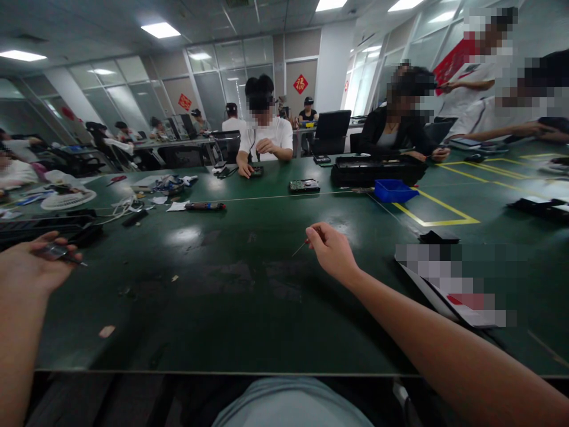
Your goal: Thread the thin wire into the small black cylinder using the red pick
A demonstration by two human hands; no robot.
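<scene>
Dimmish room; you have light from ceiling panels [160, 30] and bright glass [361, 80] right of centre. Pale glare patches your green tabletop [249, 332], soft shadow nearer you. Edges stretch, background blurs, pixel blocks at right.

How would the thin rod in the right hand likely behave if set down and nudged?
The thin rod is probably stiff, since it juts out straight from the right hand. It is likely light, being so slender. Nudged, it might slide easily on the green tabletop, whose reflections suggest a smooth surface. Its cross-section is too small to judge rolling.
</scene>
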